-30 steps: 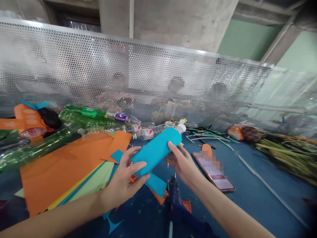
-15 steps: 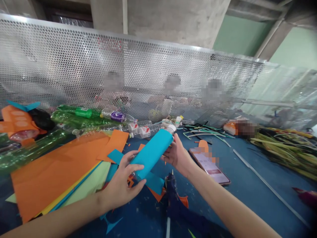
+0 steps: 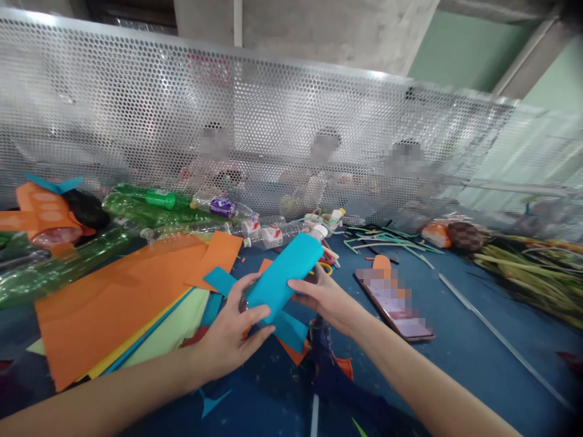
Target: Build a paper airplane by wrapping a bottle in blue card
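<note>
A plastic bottle point(image 3: 286, 273) wrapped in bright blue paper is held above the table, tilted with its white cap point(image 3: 319, 232) up and to the right. My left hand point(image 3: 237, 321) grips the lower end, thumb and fingers around it. At the right side my right hand point(image 3: 325, 297) presses its thumb on the paper, with its other fingers behind the bottle, partly hidden. Below it lie blue paper strips point(image 3: 291, 331) and orange scraps. A dark blue tool-like object point(image 3: 322, 346), its kind unclear, lies just under my right wrist.
Orange paper sheets point(image 3: 122, 303) and coloured sheets lie at left. Green bottles point(image 3: 59, 261) and clear bottles point(image 3: 268, 235) line the back, before a perforated metal screen point(image 3: 273, 109). A phone point(image 3: 396, 303) lies at right, with wires point(image 3: 392, 237) and dry husks point(image 3: 528, 267) beyond.
My right hand has slid from near the cap down to the bottle's middle, its thumb now on the blue paper. My left hand keeps its hold. The view has shifted slightly.
</note>
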A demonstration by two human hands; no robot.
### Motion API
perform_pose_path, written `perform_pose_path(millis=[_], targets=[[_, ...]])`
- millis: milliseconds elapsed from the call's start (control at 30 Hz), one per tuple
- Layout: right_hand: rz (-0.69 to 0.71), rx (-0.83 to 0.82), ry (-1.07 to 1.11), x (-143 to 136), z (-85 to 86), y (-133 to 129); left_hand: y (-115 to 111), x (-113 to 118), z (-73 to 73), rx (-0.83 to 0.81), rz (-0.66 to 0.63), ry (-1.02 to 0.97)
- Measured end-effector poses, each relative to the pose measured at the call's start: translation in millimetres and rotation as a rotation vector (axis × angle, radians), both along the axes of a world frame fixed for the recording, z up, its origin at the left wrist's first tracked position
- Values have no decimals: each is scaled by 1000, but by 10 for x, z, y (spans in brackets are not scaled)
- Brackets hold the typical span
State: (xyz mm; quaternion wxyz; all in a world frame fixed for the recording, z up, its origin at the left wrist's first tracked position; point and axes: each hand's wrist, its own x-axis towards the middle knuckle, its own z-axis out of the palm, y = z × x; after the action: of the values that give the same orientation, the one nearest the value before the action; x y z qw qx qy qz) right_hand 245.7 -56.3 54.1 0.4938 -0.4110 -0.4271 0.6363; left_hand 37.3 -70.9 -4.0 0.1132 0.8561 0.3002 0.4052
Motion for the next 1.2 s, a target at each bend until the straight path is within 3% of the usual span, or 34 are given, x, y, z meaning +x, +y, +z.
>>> perform_pose_path(millis=[233, 467, 567, 633, 733, 867, 1200], targets=[[45, 7, 11, 20, 39, 8, -7, -10, -35, -47, 42, -40], [-45, -9, 1, 45, -4, 85, 23, 1, -47, -20, -2, -44], [-84, -25, 22, 64, -32, 123, 28, -12, -10, -55, -87, -93], [-91, -9, 27, 67, -40, 132, 31, -25, 29, -153, -124, -171], [-71, 53, 31, 48, -20, 104, 51, -28, 70, -423, -78, -307], [-27, 145, 34, 21, 35, 40, 102, 7, 32, -667, -72, -335], [-96, 232, -66, 78, 46, 32, 155, 8, -67, -573, 8, -181]])
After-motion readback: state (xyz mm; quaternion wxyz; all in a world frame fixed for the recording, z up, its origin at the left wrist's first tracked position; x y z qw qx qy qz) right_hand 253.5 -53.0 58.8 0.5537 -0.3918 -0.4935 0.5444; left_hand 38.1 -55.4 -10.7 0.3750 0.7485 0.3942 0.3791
